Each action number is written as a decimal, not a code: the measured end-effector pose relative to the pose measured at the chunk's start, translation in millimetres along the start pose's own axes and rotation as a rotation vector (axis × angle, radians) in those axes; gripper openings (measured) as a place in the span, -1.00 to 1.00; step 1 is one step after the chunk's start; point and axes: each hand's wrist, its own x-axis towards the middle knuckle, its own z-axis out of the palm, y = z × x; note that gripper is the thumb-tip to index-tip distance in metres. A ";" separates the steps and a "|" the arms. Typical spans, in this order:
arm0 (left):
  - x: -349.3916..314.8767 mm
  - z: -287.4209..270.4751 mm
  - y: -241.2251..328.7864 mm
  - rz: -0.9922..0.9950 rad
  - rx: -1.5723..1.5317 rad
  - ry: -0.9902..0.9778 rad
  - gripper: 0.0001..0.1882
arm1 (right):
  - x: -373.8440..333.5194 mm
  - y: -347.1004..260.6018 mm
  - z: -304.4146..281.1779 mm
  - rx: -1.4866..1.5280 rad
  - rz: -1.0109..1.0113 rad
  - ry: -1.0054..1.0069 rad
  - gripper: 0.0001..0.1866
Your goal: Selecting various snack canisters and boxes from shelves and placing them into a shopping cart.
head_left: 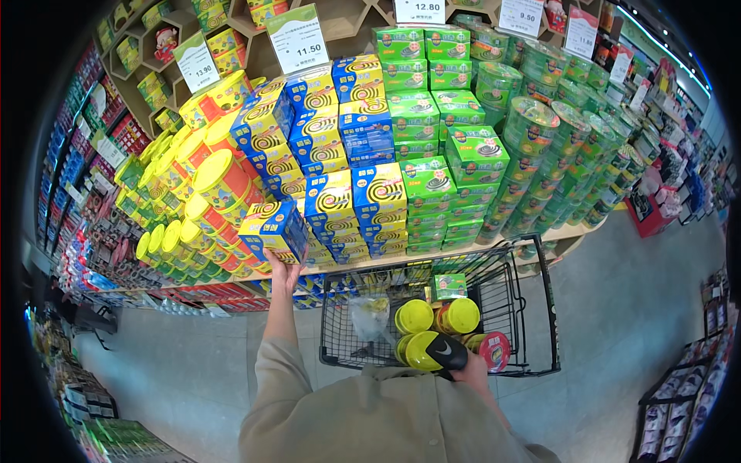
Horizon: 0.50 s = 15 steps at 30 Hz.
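My left hand (284,272) grips a blue and yellow box of mosquito coils (272,228) from below, at the front edge of the stacked display. The box is tilted and rests against or very near the stack; I cannot tell whether it touches. My right hand (472,372) is closed around a black rounded grip (448,353) at the near side of the black wire shopping cart (336,309). Inside the cart are several yellow-lidded tubs (417,315), a red-lidded tub (494,349), a green box (450,286) and a clear plastic bag (370,318).
More blue and yellow boxes (330,193) stand stacked ahead, with green boxes (423,185) to their right. Yellow tubs (220,174) pile up at the left, green round tins (532,123) at the right. Grey floor (610,293) surrounds the cart. Another shelf (679,401) stands at the lower right.
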 end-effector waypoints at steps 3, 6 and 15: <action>-17.5 9.3 -3.5 -0.024 0.040 -0.052 -0.13 | 1.4 -0.2 0.5 0.019 0.010 0.003 -0.52; -33.3 11.3 -6.6 -0.033 0.040 -0.160 -0.07 | 1.9 -0.6 -0.9 0.019 0.127 -0.072 -0.51; -108.8 5.1 -47.3 -0.129 0.098 -0.014 -0.27 | 1.6 13.1 6.0 -0.004 0.003 0.024 -0.52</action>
